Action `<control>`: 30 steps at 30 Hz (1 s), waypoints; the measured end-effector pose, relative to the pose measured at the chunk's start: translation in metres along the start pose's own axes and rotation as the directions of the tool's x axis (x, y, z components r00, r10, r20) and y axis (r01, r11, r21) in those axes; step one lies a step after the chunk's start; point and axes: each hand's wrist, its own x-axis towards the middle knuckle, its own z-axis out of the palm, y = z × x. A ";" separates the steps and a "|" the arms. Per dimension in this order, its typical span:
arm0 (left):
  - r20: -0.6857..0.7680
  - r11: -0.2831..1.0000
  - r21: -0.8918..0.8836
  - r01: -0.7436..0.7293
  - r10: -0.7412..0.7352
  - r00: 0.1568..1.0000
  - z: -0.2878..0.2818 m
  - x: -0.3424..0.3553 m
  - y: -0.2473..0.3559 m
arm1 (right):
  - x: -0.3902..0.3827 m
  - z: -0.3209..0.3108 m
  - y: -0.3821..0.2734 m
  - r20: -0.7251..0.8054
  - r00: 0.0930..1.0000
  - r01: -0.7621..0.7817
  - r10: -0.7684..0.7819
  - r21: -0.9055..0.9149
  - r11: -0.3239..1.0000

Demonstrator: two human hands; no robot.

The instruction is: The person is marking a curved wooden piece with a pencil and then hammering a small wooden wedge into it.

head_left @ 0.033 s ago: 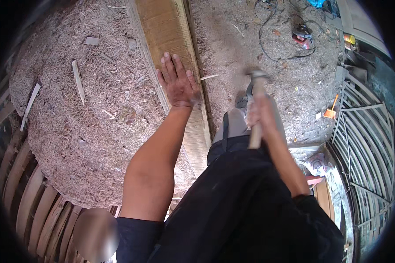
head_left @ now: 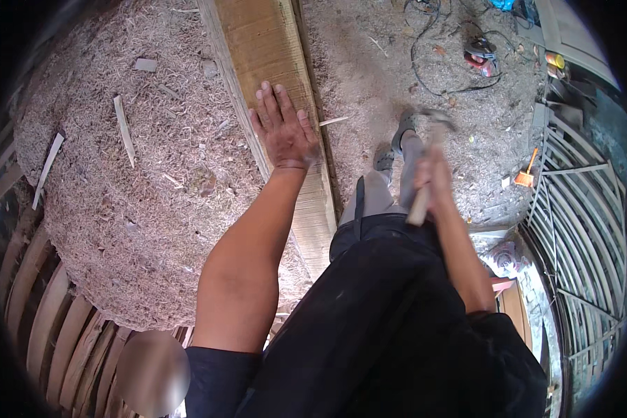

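My left hand (head_left: 288, 136) lies spread on a long, thick wooden plank (head_left: 254, 38) that runs from the top of the view toward my body, with a thin sliver (head_left: 334, 120) poking out at its right edge. Right of the plank, my right hand (head_left: 433, 177) grips the pale handle of a hammer (head_left: 419, 204), held above my legs in grey trousers. The hammer's head (head_left: 437, 118) is blurred by motion and appears clear of the plank. My feet in dark clogs (head_left: 403, 127) show beneath it.
Shavings and wood strips (head_left: 123, 129) cover the ground at left. Corded power tools (head_left: 482, 61), a yellow can (head_left: 554, 60) and an orange brush (head_left: 524, 178) lie at right, beside a curved slatted frame (head_left: 578, 216). Curved wooden pieces (head_left: 49, 320) stand at lower left.
My right hand and the hammer have shifted to the right, uncovering more of my right clog and leg. My left hand stays on the plank.
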 end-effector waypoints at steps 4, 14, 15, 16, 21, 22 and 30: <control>-0.020 1.000 -0.006 0.003 -0.003 1.000 0.000 0.001 -0.001 | -0.022 0.030 0.008 0.031 0.986 0.165 -0.166 0.036 0.986; -0.013 1.000 0.005 0.013 -0.012 1.000 -0.001 0.002 -0.001 | 0.016 -0.016 0.002 -0.145 0.957 0.248 -0.252 -0.043 0.968; -0.027 1.000 0.010 0.010 -0.010 1.000 0.000 0.003 0.001 | 0.021 -0.019 -0.001 -0.090 0.980 0.168 -0.177 -0.100 0.981; -0.026 1.000 0.016 0.006 -0.006 1.000 -0.002 0.002 0.000 | 0.020 -0.017 0.004 -0.047 0.995 0.079 -0.088 -0.159 0.984; -0.009 1.000 -0.010 0.020 -0.020 1.000 -0.001 0.003 -0.001 | -0.003 0.023 -0.015 -0.204 0.911 0.368 -0.359 0.008 0.930; -0.038 1.000 -0.024 -0.002 0.001 0.999 -0.001 0.003 -0.001 | -0.007 0.032 -0.005 -0.050 0.942 0.324 -0.333 -0.133 0.937; -0.023 1.000 0.006 0.000 0.000 1.000 -0.002 0.001 -0.001 | 0.002 0.013 -0.017 0.017 0.997 0.074 -0.074 0.014 0.997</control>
